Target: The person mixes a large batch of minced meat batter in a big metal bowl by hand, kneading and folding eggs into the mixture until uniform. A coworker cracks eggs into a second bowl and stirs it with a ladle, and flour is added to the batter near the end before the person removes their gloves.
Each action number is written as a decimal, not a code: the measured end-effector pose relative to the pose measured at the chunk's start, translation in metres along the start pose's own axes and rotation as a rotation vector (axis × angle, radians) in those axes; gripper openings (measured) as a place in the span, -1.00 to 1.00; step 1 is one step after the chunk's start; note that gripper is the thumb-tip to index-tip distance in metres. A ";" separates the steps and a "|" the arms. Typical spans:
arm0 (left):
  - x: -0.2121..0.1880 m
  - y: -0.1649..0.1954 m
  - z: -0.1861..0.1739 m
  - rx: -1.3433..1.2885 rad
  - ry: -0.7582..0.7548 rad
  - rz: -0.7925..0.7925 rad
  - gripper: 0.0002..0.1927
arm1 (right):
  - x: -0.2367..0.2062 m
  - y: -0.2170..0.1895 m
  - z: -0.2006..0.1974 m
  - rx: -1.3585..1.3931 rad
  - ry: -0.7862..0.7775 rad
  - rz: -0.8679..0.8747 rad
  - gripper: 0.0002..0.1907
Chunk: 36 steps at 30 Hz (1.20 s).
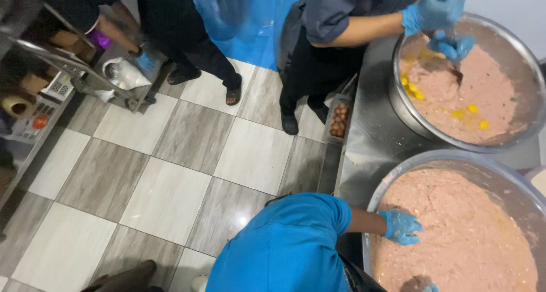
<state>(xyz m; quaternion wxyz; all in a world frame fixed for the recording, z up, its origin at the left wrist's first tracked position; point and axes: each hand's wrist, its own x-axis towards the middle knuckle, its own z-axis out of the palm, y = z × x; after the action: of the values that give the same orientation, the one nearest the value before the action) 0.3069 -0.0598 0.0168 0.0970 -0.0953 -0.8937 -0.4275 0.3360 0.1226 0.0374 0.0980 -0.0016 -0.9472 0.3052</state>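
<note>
Overhead view of a steel counter (364,138) carrying two large steel bowls. The left hand (401,226), in a blue glove, lies at the left rim of the near bowl (432,158), its fingers (414,228) spread flat on the pink minced mixture (460,235). The mixture extends rightward from them. The right hand (422,284) is buried in the mixture at the frame edge, so its finger state cannot be told. A co-worker's gloved hands (449,44) work the far bowl (398,93).

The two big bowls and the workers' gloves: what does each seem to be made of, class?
Near bowl and far bowl: likely stainless steel, grey with shiny, reflecting rims. Gloves: probably thin nitrile or similar, blue, wrinkling over the hand.
</note>
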 end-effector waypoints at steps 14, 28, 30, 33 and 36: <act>0.010 0.000 0.024 -0.070 0.123 0.196 -0.61 | -0.027 0.068 -0.045 0.364 0.125 0.015 -0.68; 0.013 0.003 0.031 -0.095 0.042 0.259 -0.59 | -0.034 0.067 -0.058 0.501 0.278 0.113 -0.71; 0.013 0.005 0.030 -0.102 0.014 0.248 -0.60 | -0.033 0.066 -0.060 0.487 0.270 0.134 -0.70; 0.013 0.008 0.030 -0.093 -0.013 0.242 -0.58 | -0.033 0.066 -0.062 0.526 0.278 0.140 -0.70; 0.014 0.009 0.031 -0.037 -0.005 0.283 -0.58 | -0.035 0.068 -0.061 0.594 0.285 0.113 -0.70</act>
<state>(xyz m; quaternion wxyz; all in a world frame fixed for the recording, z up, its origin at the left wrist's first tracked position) 0.2934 -0.0289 0.0083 0.1523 -0.2232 -0.8637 -0.4255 0.3776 0.2104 0.0401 0.2088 -0.0682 -0.7922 0.5694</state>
